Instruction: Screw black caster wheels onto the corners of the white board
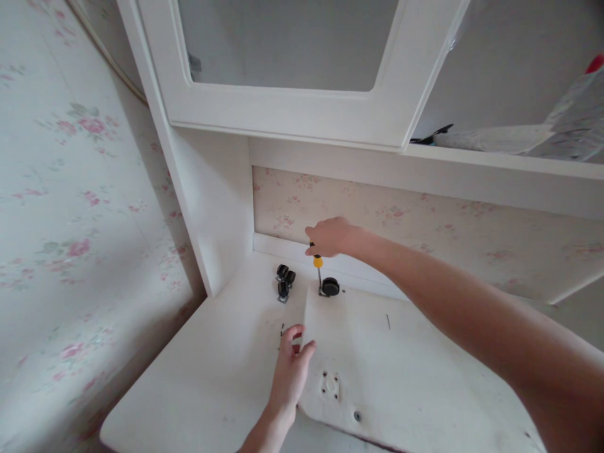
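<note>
My right hand (334, 237) is closed around the handle of a yellow and black screwdriver (318, 261), held upright. Its shaft points down to the mounting plate of a black caster wheel (330, 287), which sits near the far corner of a white board (401, 352). The very tip is too small to make out. At the board's left edge, my left hand (293, 362) grips it, thumb on top and fingers at the side. Toward the near corner, several screw holes (330, 385) form a square in the board.
Several loose black casters (284, 282) lie on the white desktop (189, 377), left of the board. A white cabinet (287, 113) with a glass door overhangs the desk. An upright side panel (207, 201) stands at the left, beside the flowered wall (70, 220).
</note>
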Action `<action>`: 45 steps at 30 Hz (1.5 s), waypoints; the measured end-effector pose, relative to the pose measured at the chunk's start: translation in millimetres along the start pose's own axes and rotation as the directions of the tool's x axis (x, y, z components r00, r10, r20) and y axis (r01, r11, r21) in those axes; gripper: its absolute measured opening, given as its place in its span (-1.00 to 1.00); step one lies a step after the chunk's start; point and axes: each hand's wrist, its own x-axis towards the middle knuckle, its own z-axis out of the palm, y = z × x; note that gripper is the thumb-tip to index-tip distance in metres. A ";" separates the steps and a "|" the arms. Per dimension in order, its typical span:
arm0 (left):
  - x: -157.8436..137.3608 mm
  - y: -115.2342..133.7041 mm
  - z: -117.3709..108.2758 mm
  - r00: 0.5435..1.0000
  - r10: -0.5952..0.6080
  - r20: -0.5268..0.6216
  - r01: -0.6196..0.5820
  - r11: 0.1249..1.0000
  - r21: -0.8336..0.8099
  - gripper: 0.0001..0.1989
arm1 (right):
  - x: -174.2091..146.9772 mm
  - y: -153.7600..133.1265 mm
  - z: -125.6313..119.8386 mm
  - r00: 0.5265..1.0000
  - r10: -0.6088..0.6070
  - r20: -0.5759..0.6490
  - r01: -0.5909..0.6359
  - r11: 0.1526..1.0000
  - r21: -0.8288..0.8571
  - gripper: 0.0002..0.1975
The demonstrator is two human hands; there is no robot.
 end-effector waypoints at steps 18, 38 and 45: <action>-1.6 3.3 -0.4 0.999 0.002 0.036 -0.002 1.000 0.002 -0.57 | -3.4 -6.0 -0.1 0.995 0.081 0.053 -0.081 0.997 0.005 -0.47; -6.3 11.1 -2.2 0.998 0.017 0.057 -0.019 0.999 0.045 -0.56 | -5.6 -7.8 -4.3 0.989 0.137 0.053 -0.138 0.990 0.014 -0.40; -7.1 16.7 -0.7 0.994 0.031 0.102 -0.034 0.999 0.025 -0.54 | -12.0 7.5 -5.8 0.995 0.019 0.102 -0.026 0.997 0.066 -0.46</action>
